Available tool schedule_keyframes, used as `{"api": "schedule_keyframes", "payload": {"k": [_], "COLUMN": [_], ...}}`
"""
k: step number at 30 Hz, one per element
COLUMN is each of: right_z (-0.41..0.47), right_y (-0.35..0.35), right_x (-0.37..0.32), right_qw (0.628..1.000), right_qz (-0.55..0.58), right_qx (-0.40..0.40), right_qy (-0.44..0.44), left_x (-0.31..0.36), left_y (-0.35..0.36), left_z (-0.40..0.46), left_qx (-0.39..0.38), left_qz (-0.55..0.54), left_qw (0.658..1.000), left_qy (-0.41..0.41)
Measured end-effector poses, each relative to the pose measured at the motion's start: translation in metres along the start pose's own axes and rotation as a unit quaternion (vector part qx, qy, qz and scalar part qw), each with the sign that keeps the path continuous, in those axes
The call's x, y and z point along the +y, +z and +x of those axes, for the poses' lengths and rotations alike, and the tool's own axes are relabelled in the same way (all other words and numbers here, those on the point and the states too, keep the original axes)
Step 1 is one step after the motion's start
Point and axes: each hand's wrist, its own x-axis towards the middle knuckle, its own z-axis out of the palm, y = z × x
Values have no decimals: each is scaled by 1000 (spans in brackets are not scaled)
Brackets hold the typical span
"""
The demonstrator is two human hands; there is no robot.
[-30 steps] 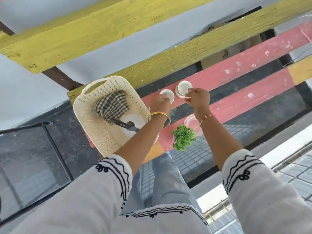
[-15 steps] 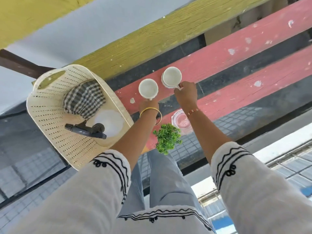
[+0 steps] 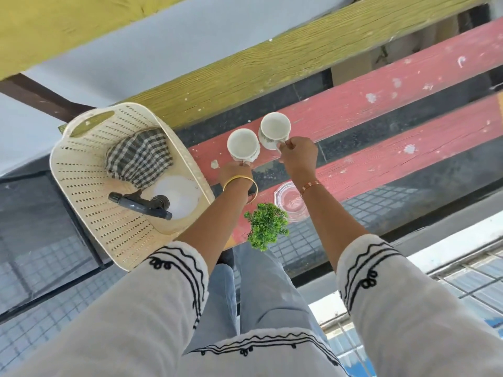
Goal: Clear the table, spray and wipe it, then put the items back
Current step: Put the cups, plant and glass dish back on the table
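Two white cups stand over the red planks of the slatted table (image 3: 381, 96). My left hand (image 3: 234, 172) holds the left cup (image 3: 242, 145) by its handle. My right hand (image 3: 299, 156) pinches the handle of the right cup (image 3: 273, 129). Near the table's front edge sit a small green plant (image 3: 266, 225) and a clear glass dish (image 3: 290, 201). A cream perforated basket (image 3: 81, 164) at the left holds a checked cloth (image 3: 138, 156) and a white spray bottle (image 3: 174, 197) with a dark trigger head.
Yellow planks (image 3: 245, 69) run behind the red ones, with dark gaps between the slats. A black metal frame (image 3: 81, 240) and tiled floor lie below the basket. A ledge and railing show at the lower right.
The view has shifted, so basket and cups sit lower and larger in frame. Both hands still hold the cups by their handles, which now look lifted slightly toward me.
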Motion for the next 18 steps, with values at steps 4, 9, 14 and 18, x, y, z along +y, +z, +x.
{"api": "schedule_keyframes", "payload": {"k": [4, 9, 14, 18], "right_z": [-19, -55, -117, -177], "right_y": [-7, -15, -21, -12], "right_x": [-16, -52, -94, -126], "right_qw": [999, 995, 983, 970], "right_qz": [34, 68, 90, 126], "right_qx": [28, 60, 92, 98], "right_qy": [-14, -50, -134, -186], "left_x": [1, 2, -15, -46], "left_y": [-13, -47, -98, -153], "left_z": [-17, -48, -86, -121], "left_qx": [1, 10, 55, 97], "left_qz": [-43, -101, -109, -102], "left_qw": [999, 994, 984, 972], "left_qy": [8, 46, 133, 187]}}
